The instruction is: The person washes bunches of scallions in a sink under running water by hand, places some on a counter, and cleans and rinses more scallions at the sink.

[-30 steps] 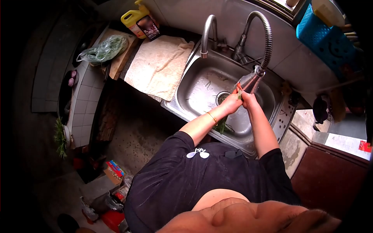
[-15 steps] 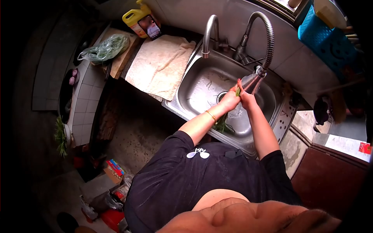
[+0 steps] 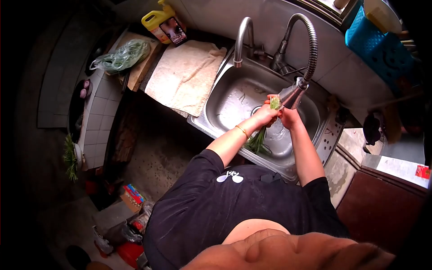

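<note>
My left hand [image 3: 267, 117] is closed around a bunch of long green stalks [image 3: 257, 142], like garlic chives or scallions. Their pale cut ends stick up above the fist, and the dark green leaves hang below it into the steel sink [image 3: 225, 102]. Close against it, my right hand [image 3: 290, 118] has its fingers curled toward the stalks; what they grip is hidden. Water runs from the spray head [image 3: 302, 83] of the coiled faucet [image 3: 311, 49], just above both hands.
A second curved tap [image 3: 245, 38] stands at the sink's back edge. Left of the sink lies a pale cloth [image 3: 186, 74], with a phone [image 3: 173, 30] leaning on a yellow jug [image 3: 154, 20] behind it. Further left is a plastic bag of greens [image 3: 123, 56]. A blue basket [image 3: 378, 45] hangs at upper right.
My hands have moved slightly apart from being pressed together. The left fist has turned, so the stalks' pale ends now show above it and more leaves show below.
</note>
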{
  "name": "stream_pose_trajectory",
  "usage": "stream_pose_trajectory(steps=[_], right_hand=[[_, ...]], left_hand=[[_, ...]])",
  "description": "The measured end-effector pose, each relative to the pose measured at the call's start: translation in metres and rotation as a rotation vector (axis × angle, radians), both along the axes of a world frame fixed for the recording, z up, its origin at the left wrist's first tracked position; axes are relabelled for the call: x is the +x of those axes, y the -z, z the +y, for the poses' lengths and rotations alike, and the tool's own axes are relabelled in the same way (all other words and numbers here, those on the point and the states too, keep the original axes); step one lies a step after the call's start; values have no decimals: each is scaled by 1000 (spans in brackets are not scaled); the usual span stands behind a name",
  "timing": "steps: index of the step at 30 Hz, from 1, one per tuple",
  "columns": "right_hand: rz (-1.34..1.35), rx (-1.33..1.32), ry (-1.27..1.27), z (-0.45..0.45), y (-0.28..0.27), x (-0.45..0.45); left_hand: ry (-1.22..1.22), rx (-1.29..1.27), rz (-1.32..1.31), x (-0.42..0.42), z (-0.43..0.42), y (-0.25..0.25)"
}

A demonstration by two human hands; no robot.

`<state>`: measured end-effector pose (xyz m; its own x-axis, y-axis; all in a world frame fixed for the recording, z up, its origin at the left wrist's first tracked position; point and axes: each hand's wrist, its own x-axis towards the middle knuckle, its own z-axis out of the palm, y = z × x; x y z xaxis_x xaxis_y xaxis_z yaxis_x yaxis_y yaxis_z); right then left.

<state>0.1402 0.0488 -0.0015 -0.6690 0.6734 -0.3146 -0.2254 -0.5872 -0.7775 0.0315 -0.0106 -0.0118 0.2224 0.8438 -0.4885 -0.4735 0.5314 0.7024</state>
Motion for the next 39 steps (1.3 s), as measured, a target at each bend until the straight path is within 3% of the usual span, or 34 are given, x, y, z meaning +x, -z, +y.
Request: stream_pose_trajectory(steps=[4,5,9,12,14,16,17,18,21,24,26,27,28,30,32,33,36,38,39], right_hand=[[-186,143,-24,-7,3,-1],[-343,106,12,-6,11,-1],[-481,60,91,-5,4,-6],[-179,-148,84,9,27,-4],[-42,-69,44,11,36,0],[116,39,-59,-4,0,1],[22,14,25,-2,23,-3],[-50,47,-47,-3,20,0],[-149,27,98,-5,25,-5],[-115,-98,77,4,46,-5],[-64,-195,99,6,27,-6],[51,-15,52,16,84,0],[-71,167,98,17,84,-4],[-223,550,152,12,76,-10],[-305,951,230,5,64,-11],[-348,979,305,11,70,-14],[-286,366,276,13,89,-17],[-223,-70,96,5,35,-16],[-237,-9,83,6,36,-17]], left_hand=[[3,-75,75,4,-1,0],[-2,-75,92,6,-1,0],[-55,-34,170,12,-2,-14],[-57,230,319,14,0,-5],[-28,117,162,6,0,-5],[3,-64,27,-6,2,0],[1,-34,-82,-11,3,13],[-6,21,1,-8,3,12],[-17,119,233,3,2,1],[-102,475,512,9,4,5],[-24,283,427,6,6,21],[-23,253,346,4,8,34],[-24,222,265,3,9,40],[-206,454,336,7,12,18],[-139,582,586,8,9,18],[-133,579,646,9,8,11],[-31,510,838,11,6,-2],[141,384,975,10,6,-4],[57,421,1081,13,3,-5]])
